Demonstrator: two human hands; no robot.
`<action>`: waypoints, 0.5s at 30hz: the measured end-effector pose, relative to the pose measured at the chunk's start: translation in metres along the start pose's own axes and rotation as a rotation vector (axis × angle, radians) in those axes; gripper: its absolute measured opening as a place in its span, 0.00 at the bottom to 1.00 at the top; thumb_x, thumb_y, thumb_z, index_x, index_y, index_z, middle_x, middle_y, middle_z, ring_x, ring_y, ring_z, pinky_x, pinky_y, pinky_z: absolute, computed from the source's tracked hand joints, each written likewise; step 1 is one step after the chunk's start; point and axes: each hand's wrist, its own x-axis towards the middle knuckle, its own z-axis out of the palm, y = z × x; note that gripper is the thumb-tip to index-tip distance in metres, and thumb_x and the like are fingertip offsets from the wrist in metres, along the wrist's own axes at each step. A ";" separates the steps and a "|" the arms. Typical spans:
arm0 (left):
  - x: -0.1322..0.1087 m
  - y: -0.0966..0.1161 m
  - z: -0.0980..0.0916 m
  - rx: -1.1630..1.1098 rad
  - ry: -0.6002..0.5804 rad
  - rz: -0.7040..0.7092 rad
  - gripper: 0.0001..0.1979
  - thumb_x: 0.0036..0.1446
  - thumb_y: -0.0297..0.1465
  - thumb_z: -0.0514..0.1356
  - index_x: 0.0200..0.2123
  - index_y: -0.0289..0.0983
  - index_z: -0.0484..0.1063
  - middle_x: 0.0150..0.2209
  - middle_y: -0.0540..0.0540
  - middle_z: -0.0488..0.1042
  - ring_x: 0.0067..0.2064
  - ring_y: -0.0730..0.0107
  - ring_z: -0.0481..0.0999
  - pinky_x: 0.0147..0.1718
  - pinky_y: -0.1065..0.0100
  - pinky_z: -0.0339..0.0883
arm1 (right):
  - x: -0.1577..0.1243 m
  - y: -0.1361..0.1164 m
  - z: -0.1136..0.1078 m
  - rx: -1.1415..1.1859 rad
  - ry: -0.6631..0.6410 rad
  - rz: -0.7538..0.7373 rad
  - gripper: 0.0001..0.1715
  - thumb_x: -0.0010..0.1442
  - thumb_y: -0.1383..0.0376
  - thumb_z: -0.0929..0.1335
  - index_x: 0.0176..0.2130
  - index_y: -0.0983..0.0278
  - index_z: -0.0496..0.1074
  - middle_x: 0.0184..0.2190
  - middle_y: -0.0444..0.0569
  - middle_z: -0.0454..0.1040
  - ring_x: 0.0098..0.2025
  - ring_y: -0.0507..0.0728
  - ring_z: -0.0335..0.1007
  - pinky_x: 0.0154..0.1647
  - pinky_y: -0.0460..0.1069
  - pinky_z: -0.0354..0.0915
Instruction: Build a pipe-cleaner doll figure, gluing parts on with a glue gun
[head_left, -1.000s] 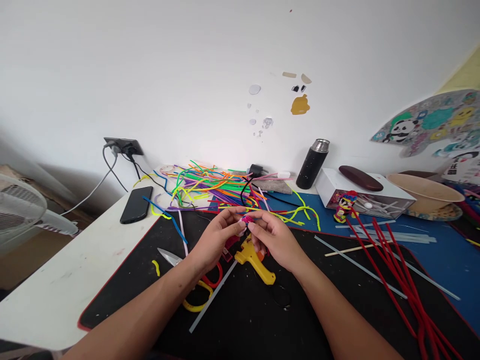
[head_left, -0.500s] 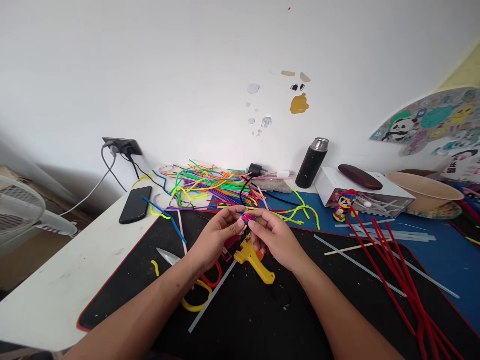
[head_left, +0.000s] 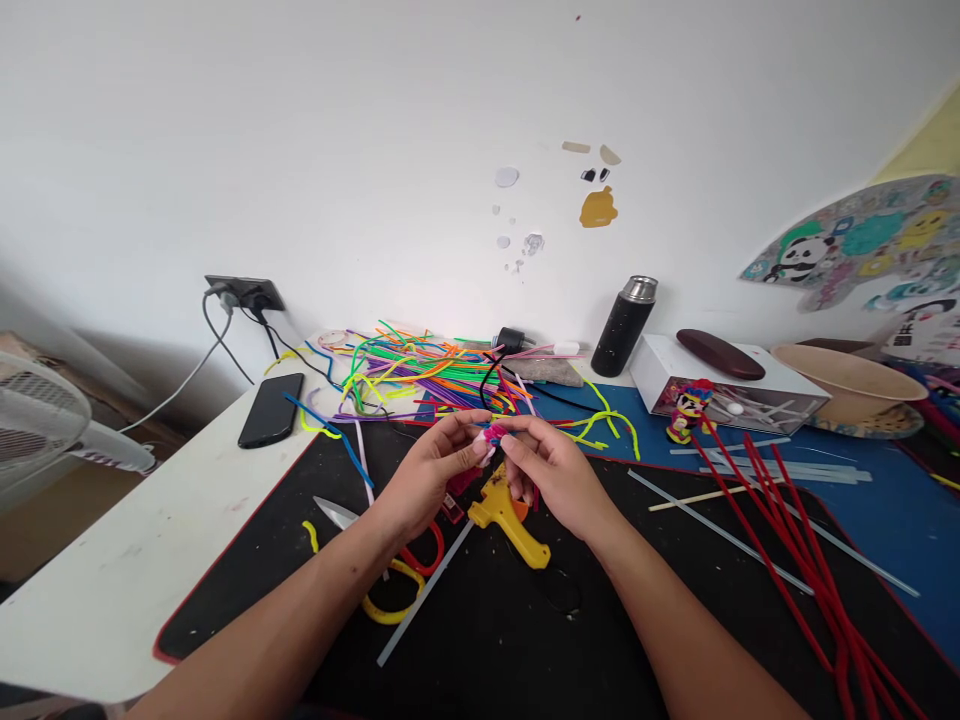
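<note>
My left hand [head_left: 433, 467] and my right hand [head_left: 548, 467] meet at mid-view, both pinching a small pink and white fuzzy piece [head_left: 493, 434] with a bit of blue on it. Its full shape is covered by my fingers. Just below lies a yellow hot glue gun [head_left: 517, 530] on the black mat [head_left: 525, 640], with a translucent glue stick [head_left: 426, 592] reaching from it towards the lower left. Scissors [head_left: 388, 607] with yellow and red handles lie partly under my left forearm.
Behind my hands spreads a pile of coloured pipe cleaners [head_left: 420, 372]. A phone [head_left: 271, 410] lies at left. On the right are red pipe cleaners [head_left: 814, 560], more glue sticks [head_left: 795, 468], a small colourful figure [head_left: 688, 410], a white box [head_left: 652, 375] and a black flask [head_left: 625, 325].
The fuzzy piece has turned slightly between my fingers, and a bit of blue now shows on it. My right fingers have shifted a little; both hands stay in nearly the same place.
</note>
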 end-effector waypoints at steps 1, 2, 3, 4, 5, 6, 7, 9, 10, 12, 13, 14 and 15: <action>0.000 0.000 0.000 0.001 0.006 0.002 0.21 0.54 0.34 0.74 0.51 0.39 0.79 0.40 0.47 0.77 0.41 0.69 0.75 0.45 0.69 0.67 | 0.000 0.000 0.000 0.002 0.007 0.002 0.28 0.63 0.47 0.71 0.53 0.64 0.72 0.23 0.39 0.71 0.20 0.50 0.68 0.17 0.43 0.59; 0.000 0.000 0.000 0.004 0.010 0.003 0.21 0.54 0.34 0.73 0.51 0.39 0.78 0.40 0.47 0.77 0.41 0.70 0.75 0.44 0.69 0.67 | 0.000 -0.001 0.000 0.004 0.012 0.004 0.28 0.63 0.47 0.71 0.53 0.64 0.72 0.23 0.39 0.71 0.20 0.50 0.68 0.17 0.43 0.59; 0.000 0.000 -0.001 0.007 0.013 0.005 0.21 0.54 0.34 0.73 0.52 0.39 0.78 0.40 0.47 0.77 0.40 0.70 0.75 0.44 0.69 0.67 | 0.000 -0.001 0.000 0.005 0.015 0.005 0.28 0.63 0.47 0.71 0.53 0.64 0.72 0.23 0.39 0.71 0.20 0.50 0.67 0.17 0.43 0.59; 0.000 0.000 -0.001 0.008 0.018 0.006 0.22 0.54 0.34 0.74 0.52 0.39 0.78 0.40 0.47 0.77 0.40 0.70 0.74 0.44 0.69 0.67 | 0.001 -0.002 0.000 0.006 0.016 0.005 0.29 0.63 0.47 0.71 0.53 0.64 0.72 0.23 0.39 0.71 0.20 0.50 0.67 0.17 0.43 0.59; 0.000 0.000 -0.001 0.007 0.023 0.007 0.22 0.54 0.34 0.74 0.52 0.39 0.78 0.40 0.47 0.77 0.40 0.70 0.74 0.43 0.69 0.67 | 0.001 -0.002 0.000 0.007 0.015 0.006 0.29 0.63 0.47 0.71 0.53 0.64 0.72 0.23 0.39 0.70 0.20 0.50 0.67 0.17 0.43 0.58; 0.000 0.000 -0.001 0.004 0.028 0.007 0.22 0.54 0.34 0.74 0.52 0.40 0.78 0.40 0.48 0.77 0.40 0.70 0.74 0.43 0.69 0.67 | 0.001 -0.002 0.000 0.008 0.012 0.006 0.29 0.63 0.47 0.71 0.53 0.64 0.72 0.23 0.39 0.70 0.20 0.50 0.67 0.17 0.43 0.58; 0.001 0.000 -0.001 0.001 0.031 0.008 0.22 0.54 0.34 0.74 0.52 0.40 0.78 0.39 0.48 0.77 0.40 0.70 0.74 0.43 0.69 0.67 | 0.001 -0.002 0.000 0.009 0.011 0.006 0.29 0.63 0.47 0.71 0.53 0.64 0.72 0.23 0.39 0.70 0.20 0.50 0.67 0.17 0.43 0.58; 0.001 0.000 -0.001 -0.002 0.030 0.007 0.22 0.53 0.34 0.74 0.51 0.40 0.78 0.39 0.48 0.77 0.40 0.71 0.74 0.43 0.70 0.67 | 0.000 -0.002 0.000 0.010 0.009 0.006 0.28 0.63 0.47 0.71 0.53 0.64 0.72 0.23 0.39 0.70 0.20 0.50 0.67 0.17 0.44 0.59; 0.000 0.000 -0.001 -0.001 0.026 0.006 0.22 0.54 0.34 0.74 0.51 0.40 0.78 0.39 0.48 0.77 0.40 0.71 0.74 0.44 0.70 0.67 | 0.000 -0.002 0.000 0.009 0.009 0.005 0.28 0.63 0.47 0.71 0.53 0.64 0.72 0.23 0.38 0.70 0.20 0.50 0.67 0.17 0.44 0.59; 0.000 0.000 -0.001 0.009 0.015 0.009 0.21 0.55 0.34 0.74 0.52 0.40 0.78 0.40 0.48 0.77 0.41 0.70 0.75 0.45 0.69 0.68 | 0.000 -0.001 0.001 0.007 0.008 0.001 0.28 0.63 0.47 0.71 0.53 0.64 0.72 0.23 0.38 0.70 0.20 0.50 0.67 0.17 0.44 0.59; 0.001 -0.001 -0.001 0.016 0.010 0.012 0.21 0.55 0.34 0.73 0.52 0.39 0.78 0.40 0.47 0.77 0.42 0.70 0.75 0.45 0.69 0.68 | 0.000 -0.001 0.001 0.005 0.006 0.001 0.28 0.63 0.47 0.71 0.53 0.64 0.72 0.23 0.38 0.70 0.20 0.50 0.66 0.17 0.44 0.59; 0.001 -0.001 -0.001 0.024 0.003 0.016 0.21 0.55 0.35 0.73 0.52 0.39 0.77 0.41 0.47 0.78 0.42 0.69 0.75 0.46 0.68 0.68 | 0.000 -0.001 0.001 0.002 0.003 0.001 0.28 0.63 0.48 0.71 0.53 0.64 0.72 0.23 0.38 0.70 0.20 0.50 0.66 0.17 0.44 0.59; 0.001 -0.002 -0.001 0.031 -0.003 0.019 0.21 0.56 0.35 0.73 0.52 0.39 0.77 0.42 0.46 0.78 0.43 0.68 0.76 0.46 0.67 0.68 | 0.000 -0.001 0.001 -0.002 0.001 0.003 0.27 0.62 0.48 0.71 0.52 0.63 0.72 0.23 0.38 0.70 0.20 0.50 0.66 0.17 0.44 0.59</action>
